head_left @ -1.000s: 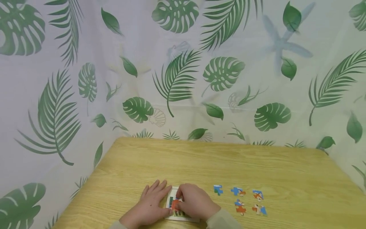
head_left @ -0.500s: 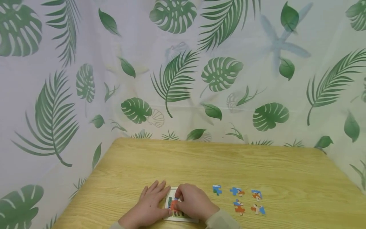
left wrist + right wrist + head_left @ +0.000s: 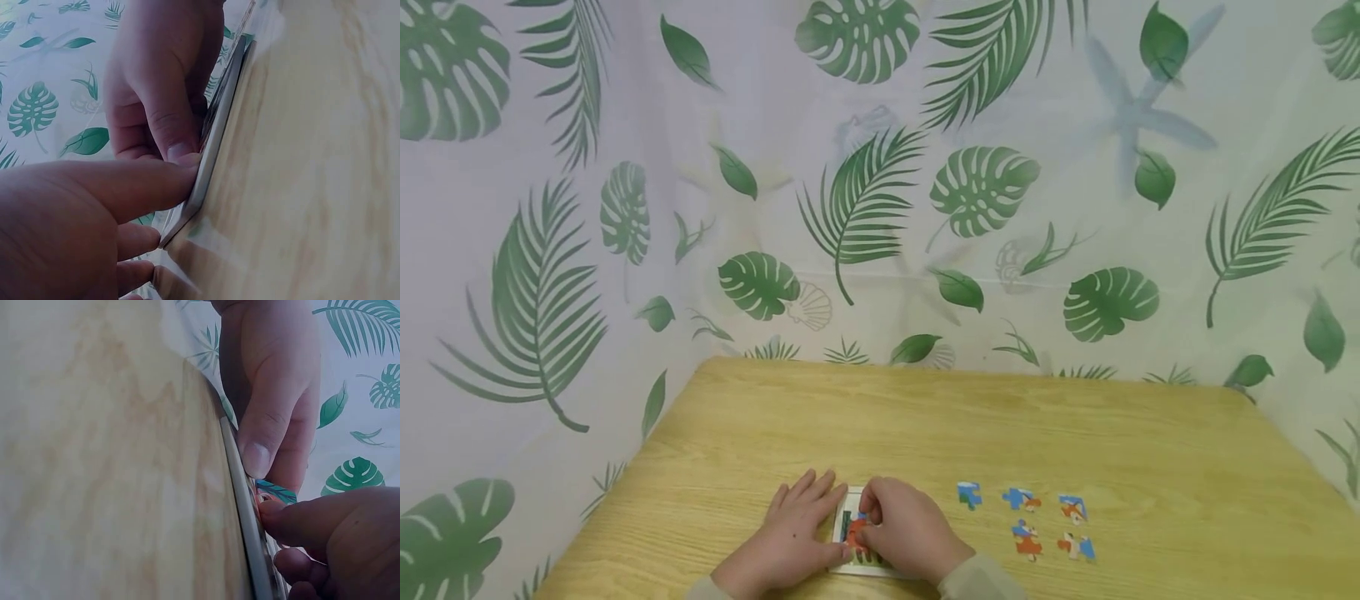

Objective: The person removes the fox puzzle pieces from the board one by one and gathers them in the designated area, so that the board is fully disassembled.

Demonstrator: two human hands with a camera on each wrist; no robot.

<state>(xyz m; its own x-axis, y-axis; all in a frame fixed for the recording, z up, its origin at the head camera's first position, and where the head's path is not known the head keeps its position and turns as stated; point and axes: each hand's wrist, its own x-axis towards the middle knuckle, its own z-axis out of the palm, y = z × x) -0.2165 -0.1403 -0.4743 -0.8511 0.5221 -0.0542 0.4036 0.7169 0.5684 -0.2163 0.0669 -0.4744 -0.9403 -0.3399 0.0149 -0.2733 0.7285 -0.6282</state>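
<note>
A shallow white puzzle tray (image 3: 880, 572) lies on the table near its front edge, partly filled with coloured pieces. My left hand (image 3: 797, 533) lies flat along its left side, fingers spread, with the thumb on the border near the corner. In the left wrist view that thumb (image 3: 156, 187) presses at the tray's raised edge (image 3: 215, 140). My right hand (image 3: 917, 527) is over the tray and pinches a red and blue puzzle piece (image 3: 855, 533) between thumb and index finger, low against the pieces there. The right hand hides much of the tray.
Several loose puzzle pieces lie right of the tray: a blue and green piece (image 3: 969, 495), a blue and orange piece (image 3: 1021, 500), a fox-face piece (image 3: 1072, 508) and others below. The wooden table (image 3: 925, 417) reaches back to a leaf-patterned curtain (image 3: 880, 208).
The head view shifts slightly. Both hands stay in place at the tray, and the right fingers still pinch the piece. The loose pieces have not moved.
</note>
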